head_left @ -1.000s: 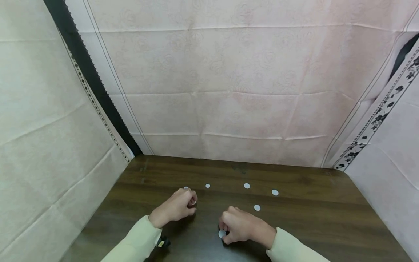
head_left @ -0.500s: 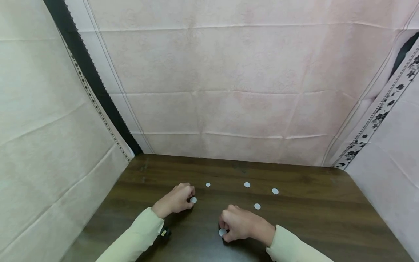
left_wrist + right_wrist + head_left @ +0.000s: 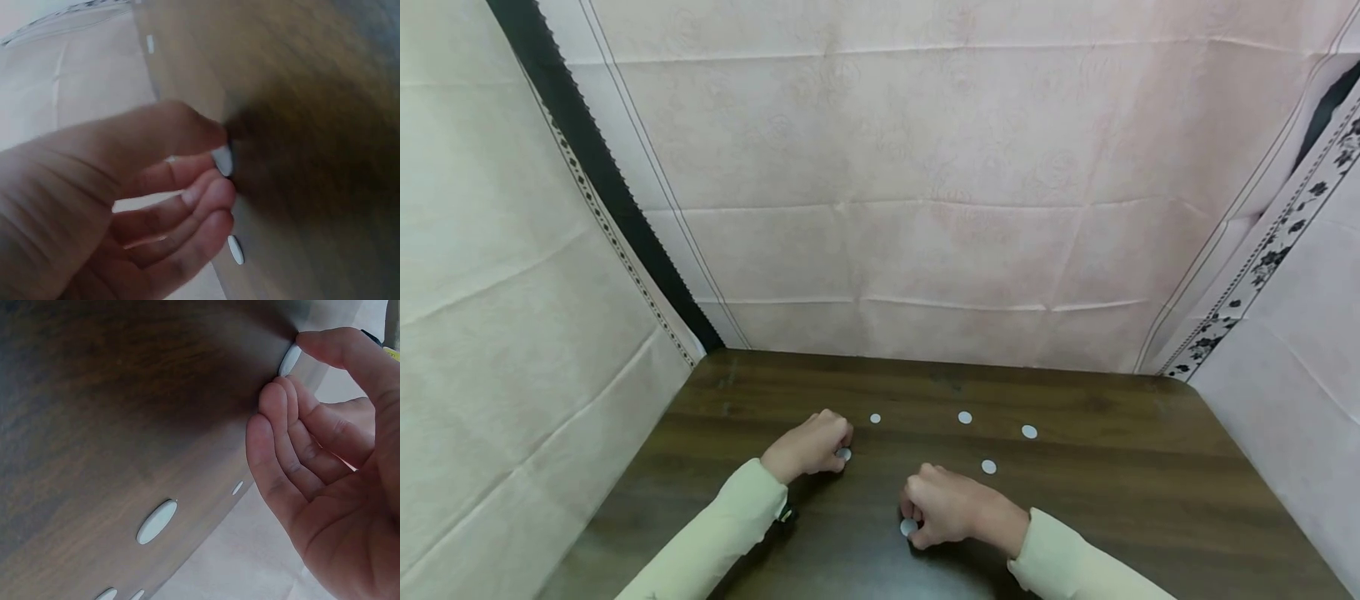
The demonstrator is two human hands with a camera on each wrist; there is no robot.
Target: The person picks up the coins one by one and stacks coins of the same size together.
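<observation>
On the brown table lie several small flat white discs. My left hand (image 3: 811, 444) holds one white disc (image 3: 223, 161) between thumb and index finger, low at the tabletop, with the other fingers curled beside it. Nearer to me, my right hand (image 3: 951, 504) pinches another white disc (image 3: 908, 527) by its edges; in the right wrist view that disc (image 3: 289, 360) sits between the thumb and fingertips at the table surface. Just past the left fingers in the left wrist view is a loose disc (image 3: 235, 250), which the hand hides in the head view.
Beyond the hands lie a smaller white disc (image 3: 876, 418), a far disc (image 3: 965, 417), a right-hand disc (image 3: 1029, 432) and a nearer disc (image 3: 988, 467). Pale cloth (image 3: 925, 250) hangs behind the table (image 3: 1112, 500) and at both sides.
The left hand has shifted slightly away from me, and its disc shows more clearly than a second ago. A disc behind that hand has become hidden. The right hand stays in place.
</observation>
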